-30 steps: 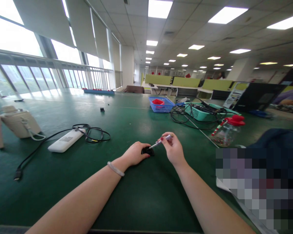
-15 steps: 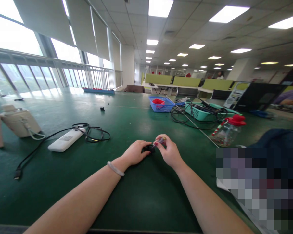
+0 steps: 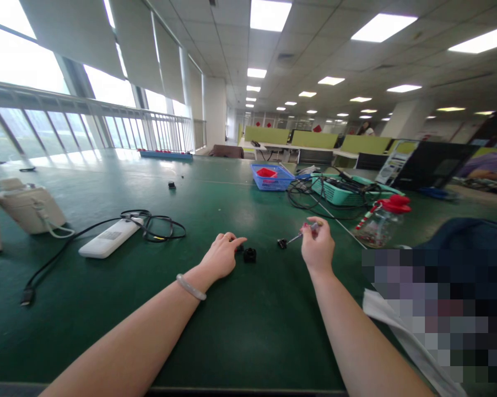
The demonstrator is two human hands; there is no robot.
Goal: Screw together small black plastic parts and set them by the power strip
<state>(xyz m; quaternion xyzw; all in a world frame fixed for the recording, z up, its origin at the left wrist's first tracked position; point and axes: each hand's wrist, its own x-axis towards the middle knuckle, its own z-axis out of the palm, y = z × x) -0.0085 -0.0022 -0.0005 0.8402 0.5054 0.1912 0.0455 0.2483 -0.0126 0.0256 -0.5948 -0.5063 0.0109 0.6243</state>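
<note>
My right hand (image 3: 317, 249) pinches a small screwdriver (image 3: 302, 234) with a clear handle, lifted a little above the green table (image 3: 240, 325). A tiny black piece (image 3: 281, 243) sits at the screwdriver's tip. My left hand (image 3: 222, 256) rests on the table with its fingers stretched out, touching a small black part at its fingertips. Another small black part (image 3: 249, 255) lies just right of those fingers, between the two hands.
A white power strip (image 3: 110, 237) with a coiled black cable (image 3: 157, 226) lies to the left, and a beige device (image 3: 29, 208) further left. At the back stand a blue basket (image 3: 272, 177), a teal basket (image 3: 343, 193) with cables and a red-capped bottle (image 3: 383, 218).
My right hand has drawn the screwdriver away to the right, carrying a tiny black piece at its tip. My left hand has opened and slid slightly back off the small black part.
</note>
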